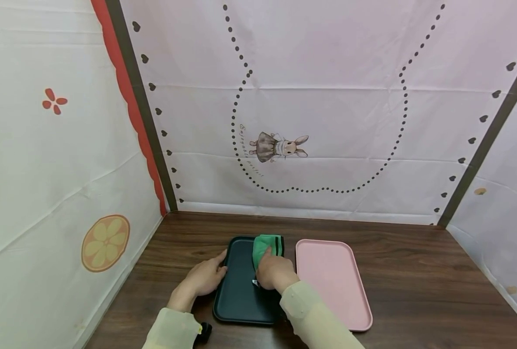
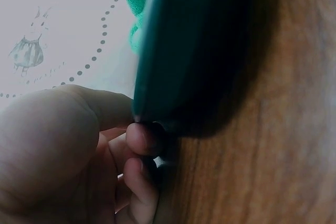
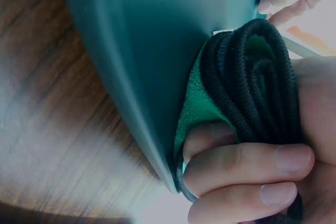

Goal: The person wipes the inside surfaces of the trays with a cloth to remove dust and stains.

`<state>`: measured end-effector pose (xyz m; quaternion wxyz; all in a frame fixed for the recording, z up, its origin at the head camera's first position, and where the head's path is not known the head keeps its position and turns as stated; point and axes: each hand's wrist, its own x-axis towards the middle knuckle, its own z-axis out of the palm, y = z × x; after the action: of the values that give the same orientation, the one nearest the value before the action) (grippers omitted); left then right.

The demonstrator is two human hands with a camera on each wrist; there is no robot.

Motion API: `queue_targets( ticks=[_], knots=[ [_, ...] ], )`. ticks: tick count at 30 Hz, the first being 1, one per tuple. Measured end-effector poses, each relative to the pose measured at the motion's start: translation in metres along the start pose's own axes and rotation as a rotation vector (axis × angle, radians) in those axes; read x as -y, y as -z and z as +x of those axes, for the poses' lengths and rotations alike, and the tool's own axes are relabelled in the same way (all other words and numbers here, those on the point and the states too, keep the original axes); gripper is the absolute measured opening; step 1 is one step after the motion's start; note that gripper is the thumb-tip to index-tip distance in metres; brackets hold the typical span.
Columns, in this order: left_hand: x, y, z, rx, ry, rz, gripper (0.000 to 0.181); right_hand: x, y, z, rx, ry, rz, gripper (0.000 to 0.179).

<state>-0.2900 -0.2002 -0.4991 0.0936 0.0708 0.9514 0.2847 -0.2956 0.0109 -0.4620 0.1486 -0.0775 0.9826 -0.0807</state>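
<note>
A dark green tray (image 1: 234, 303) lies on the wooden table, its long side pointing away from me. My left hand (image 1: 203, 277) grips the tray's left rim; in the left wrist view the thumb meets the edge and the fingertips (image 2: 140, 139) curl at its underside. On the tray's far right part, my right hand (image 1: 276, 272) holds a folded green cloth (image 1: 265, 243) with black edging against the surface. Several layers of the cloth's dark edge (image 3: 249, 82) show in the right wrist view, with the fingers (image 3: 241, 169) curled round it.
Close beside the green tray on the right lies a pink tray (image 1: 330, 276). The brown wooden table (image 1: 411, 281) is bordered by printed fabric walls at the back (image 1: 328, 121), left and right. A small black device (image 1: 203, 333) sits at my left wrist.
</note>
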Motion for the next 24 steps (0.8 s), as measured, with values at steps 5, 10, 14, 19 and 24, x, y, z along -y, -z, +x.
queue_targets(
  ticks=[5, 10, 14, 19, 24],
  knots=[
    [0.0, 0.002, 0.0, -0.009, -0.007, 0.025, 0.057, 0.002, -0.001, 0.0, 0.002, 0.012, 0.006, 0.076],
    [-0.001, 0.001, 0.0, -0.002, -0.002, 0.024, 0.057, 0.005, -0.001, -0.001, 0.003, 0.014, 0.006, 0.076],
    [0.0, -0.001, 0.0, 0.006, 0.006, 0.017, 0.057, 0.008, -0.001, 0.0, 0.005, 0.011, 0.001, 0.076],
    [0.0, 0.0, 0.0, 0.002, 0.007, 0.022, 0.057, 0.013, -0.002, 0.001, 0.006, 0.01, -0.003, 0.075],
    [0.001, 0.0, 0.0, -0.002, 0.003, 0.03, 0.057, 0.015, -0.002, 0.003, 0.013, 0.007, -0.009, 0.076]
  ],
)
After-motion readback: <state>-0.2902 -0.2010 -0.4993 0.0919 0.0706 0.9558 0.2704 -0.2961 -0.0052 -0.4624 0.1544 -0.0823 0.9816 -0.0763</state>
